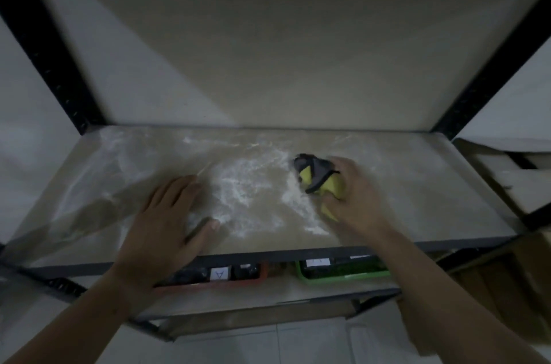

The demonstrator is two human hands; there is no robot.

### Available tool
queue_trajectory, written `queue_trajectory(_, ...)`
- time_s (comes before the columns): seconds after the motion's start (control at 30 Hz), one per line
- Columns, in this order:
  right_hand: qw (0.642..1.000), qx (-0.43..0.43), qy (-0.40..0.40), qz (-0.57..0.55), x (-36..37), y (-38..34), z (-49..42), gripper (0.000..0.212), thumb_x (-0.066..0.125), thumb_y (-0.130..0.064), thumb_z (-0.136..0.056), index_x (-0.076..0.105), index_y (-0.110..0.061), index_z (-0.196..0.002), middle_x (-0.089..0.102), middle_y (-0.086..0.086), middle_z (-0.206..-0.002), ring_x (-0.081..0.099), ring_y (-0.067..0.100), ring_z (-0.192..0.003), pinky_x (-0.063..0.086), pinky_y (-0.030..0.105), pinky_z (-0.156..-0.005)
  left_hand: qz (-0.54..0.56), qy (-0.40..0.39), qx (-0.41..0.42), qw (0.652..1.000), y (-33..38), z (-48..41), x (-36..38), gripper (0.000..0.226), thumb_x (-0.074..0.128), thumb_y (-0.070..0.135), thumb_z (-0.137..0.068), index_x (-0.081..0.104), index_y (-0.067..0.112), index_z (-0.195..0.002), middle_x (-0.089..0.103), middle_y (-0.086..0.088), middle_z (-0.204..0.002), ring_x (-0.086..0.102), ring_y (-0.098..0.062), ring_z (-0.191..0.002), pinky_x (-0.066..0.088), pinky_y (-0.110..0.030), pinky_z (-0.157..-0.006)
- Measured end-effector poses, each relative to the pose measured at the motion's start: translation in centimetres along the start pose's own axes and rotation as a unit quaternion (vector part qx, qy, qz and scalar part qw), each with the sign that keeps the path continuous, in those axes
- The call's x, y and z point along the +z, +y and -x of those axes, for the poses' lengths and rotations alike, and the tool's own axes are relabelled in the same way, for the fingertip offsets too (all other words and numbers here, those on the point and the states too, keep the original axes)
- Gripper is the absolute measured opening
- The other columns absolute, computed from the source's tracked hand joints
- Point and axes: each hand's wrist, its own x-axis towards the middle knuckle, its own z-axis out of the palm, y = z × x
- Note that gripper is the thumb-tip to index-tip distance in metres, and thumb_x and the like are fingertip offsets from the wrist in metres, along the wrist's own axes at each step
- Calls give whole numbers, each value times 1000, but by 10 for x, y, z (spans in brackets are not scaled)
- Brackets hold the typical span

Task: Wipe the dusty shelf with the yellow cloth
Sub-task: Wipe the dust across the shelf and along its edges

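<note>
The shelf board (417, 184) is beige and streaked with white dust (247, 181), thickest across its middle. My right hand (354, 193) presses a bunched yellow cloth (316, 181) with dark grey edging onto the board, right of centre, at the edge of the dust patch. My left hand (170, 214) lies flat on the board near its front edge, fingers spread, holding nothing. Part of the cloth is hidden under my right palm.
Black metal uprights (44, 44) frame the shelf on both sides. Below the front edge sit a red bin (208, 283) and a green bin (343, 274) on a lower shelf. Cardboard boxes (507, 289) stand to the right. Pale floor tiles show underneath.
</note>
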Motion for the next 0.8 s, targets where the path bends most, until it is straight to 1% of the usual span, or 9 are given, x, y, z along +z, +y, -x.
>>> queue_trajectory(0.03,999,22,37,-8,-11,10,-7,61,74,-8,-76,53,-13,-134,55,4,-129,51,7,-105,29,-2,-81,9,3,-7,1000,0,1,1,70,43,63,-97,56,9,-140,56,-8,-143,52,-31,-131,42,-45,-110)
queue_trajectory(0.07,996,53,68,-11,-23,20,-14,59,73,-8,-78,54,-14,-133,57,3,-128,53,8,-106,30,2,-84,18,4,-12,1000,-1,1,1,70,43,62,-97,56,10,-141,56,-7,-143,52,-30,-131,42,-45,-110)
queue_trajectory(0.13,989,117,95,-5,-45,43,-31,50,65,-12,-85,56,-19,-133,60,5,-126,58,21,-111,39,20,-89,26,-2,-15,1000,0,-1,0,69,44,61,-97,57,10,-142,56,-6,-143,53,-30,-131,43,-46,-110)
queue_trajectory(0.2,987,134,80,34,-58,67,-53,44,57,-13,-89,55,-20,-133,62,10,-124,58,32,-111,45,34,-94,26,-14,-13,999,1,-2,-1,68,45,60,-96,56,12,-143,55,-4,-143,53,-28,-132,42,-45,-111)
queue_trajectory(0.27,990,109,62,70,-64,86,-73,42,54,-10,-89,57,-13,-130,62,17,-123,57,38,-110,47,42,-95,27,-20,-11,999,2,-1,-2,67,45,61,-96,57,13,-143,55,-2,-143,52,-25,-132,40,-40,-110)
queue_trajectory(0.4,985,106,49,129,-52,114,-104,49,53,-9,-89,51,-5,-138,51,25,-135,51,44,-118,40,45,-105,25,-23,-3,999,5,-2,-5,73,40,68,-98,58,14,-143,55,0,-143,50,-20,-132,34,-32,-111)
queue_trajectory(0.53,974,144,3,173,-41,125,-122,59,40,-36,-89,47,-13,-142,50,19,-141,46,39,-126,34,43,-107,8,-42,4,999,9,-4,-6,78,32,74,-98,63,15,-139,58,-2,-141,52,-21,-131,38,-37,-108)
queue_trajectory(0.67,971,131,33,196,-27,129,-119,48,54,-22,-92,52,-12,-138,55,19,-136,48,42,-122,39,47,-102,-5,-57,3,998,8,-6,-7,76,31,71,-99,64,15,-139,59,-3,-143,53,-24,-134,41,-41,-110)
queue_trajectory(0.8,990,73,11,117,-9,89,-110,42,58,-8,-88,58,3,-128,60,26,-124,56,41,-114,43,38,-100,-13,-60,0,998,8,-5,-6,75,33,69,-99,61,13,-141,57,-2,-145,53,-24,-134,41,-40,-110)
